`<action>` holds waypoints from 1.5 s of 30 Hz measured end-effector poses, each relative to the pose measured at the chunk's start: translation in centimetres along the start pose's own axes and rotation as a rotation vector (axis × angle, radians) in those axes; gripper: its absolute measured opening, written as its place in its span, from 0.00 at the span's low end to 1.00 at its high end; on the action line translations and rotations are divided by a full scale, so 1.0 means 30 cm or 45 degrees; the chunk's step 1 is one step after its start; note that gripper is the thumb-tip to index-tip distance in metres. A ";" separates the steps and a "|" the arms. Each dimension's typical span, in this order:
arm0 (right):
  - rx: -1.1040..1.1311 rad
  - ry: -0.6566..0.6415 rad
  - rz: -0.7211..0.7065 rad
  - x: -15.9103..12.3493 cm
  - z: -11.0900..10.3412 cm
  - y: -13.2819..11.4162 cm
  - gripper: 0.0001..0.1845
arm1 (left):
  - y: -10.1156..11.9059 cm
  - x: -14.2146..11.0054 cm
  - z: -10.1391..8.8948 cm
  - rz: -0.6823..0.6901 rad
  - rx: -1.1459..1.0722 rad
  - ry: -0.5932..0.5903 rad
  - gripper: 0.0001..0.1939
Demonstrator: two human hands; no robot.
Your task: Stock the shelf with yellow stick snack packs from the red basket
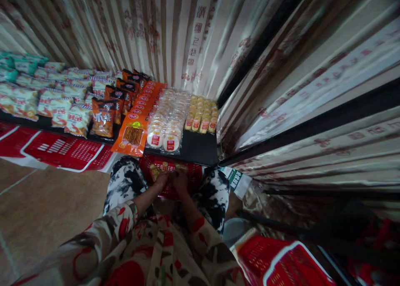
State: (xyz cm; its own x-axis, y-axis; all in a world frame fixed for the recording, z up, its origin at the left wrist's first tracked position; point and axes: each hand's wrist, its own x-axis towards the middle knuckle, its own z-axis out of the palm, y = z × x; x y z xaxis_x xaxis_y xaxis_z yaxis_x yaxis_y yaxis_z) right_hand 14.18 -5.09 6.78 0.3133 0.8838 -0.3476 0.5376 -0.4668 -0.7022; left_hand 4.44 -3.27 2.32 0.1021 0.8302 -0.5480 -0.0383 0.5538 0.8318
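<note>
My left hand (161,179) and my right hand (180,180) are side by side over a red basket (196,175) between my knees. Small yellow snack packets (154,172) lie in the basket, right by my left fingers. Another yellow packet (181,168) shows at the tips of my right hand. Both hands look closed, but shadow hides what is between the fingers. On the black shelf (200,146) in front, matching yellow packets (201,113) stand in rows beside clear packs of round white crackers (164,123).
Orange flat snack packs (134,132), dark orange bags (103,117) and white snack bags (75,119) line the shelf leftward. A pleated curtain (175,36) hangs behind. At my right are a grey bucket (236,230) and a red printed bag (281,257).
</note>
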 end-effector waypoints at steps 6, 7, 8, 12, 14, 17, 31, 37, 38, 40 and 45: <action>0.087 -0.121 -0.044 0.022 -0.040 -0.014 0.11 | 0.015 -0.052 -0.014 -0.095 -0.024 -0.025 0.04; 0.114 -0.158 -0.059 0.027 -0.050 -0.015 0.10 | 0.019 -0.062 -0.018 -0.101 -0.034 -0.044 0.05; 0.145 -0.200 -0.074 0.031 -0.060 -0.015 0.10 | 0.025 -0.073 -0.022 -0.106 -0.045 -0.069 0.05; 0.289 -0.367 -0.130 0.044 -0.101 -0.015 0.07 | 0.056 -0.112 -0.040 -0.123 -0.124 -0.238 0.17; 0.350 -0.433 -0.141 0.049 -0.117 -0.019 0.06 | 0.071 -0.128 -0.048 -0.142 -0.201 -0.344 0.25; 0.402 -0.482 -0.127 0.054 -0.136 -0.032 0.06 | 0.087 -0.150 -0.054 -0.155 -0.251 -0.461 0.26; 0.598 -0.494 -0.161 0.024 -0.233 -0.076 0.17 | 0.132 -0.201 -0.041 -0.036 -0.099 -0.389 0.21; 0.655 -0.357 -0.216 0.020 -0.256 -0.103 0.19 | 0.143 -0.198 -0.014 0.032 -0.091 -0.355 0.20; 0.662 -0.342 -0.212 0.018 -0.259 -0.106 0.19 | 0.147 -0.196 -0.008 0.042 -0.083 -0.348 0.21; 0.671 -0.316 -0.208 0.014 -0.266 -0.114 0.20 | 0.160 -0.196 0.005 0.081 -0.049 -0.306 0.21; 0.742 -0.256 -0.209 -0.009 -0.302 -0.138 0.23 | 0.211 -0.210 0.049 0.238 0.009 -0.231 0.18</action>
State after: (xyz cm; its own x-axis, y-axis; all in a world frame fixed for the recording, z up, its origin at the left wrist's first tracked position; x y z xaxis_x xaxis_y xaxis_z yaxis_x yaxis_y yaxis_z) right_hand 18.96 -3.70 15.42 0.0798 0.9577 -0.2766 0.0346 -0.2799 -0.9594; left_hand 5.01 -5.10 11.16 0.2704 0.8927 -0.3604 -0.0666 0.3908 0.9180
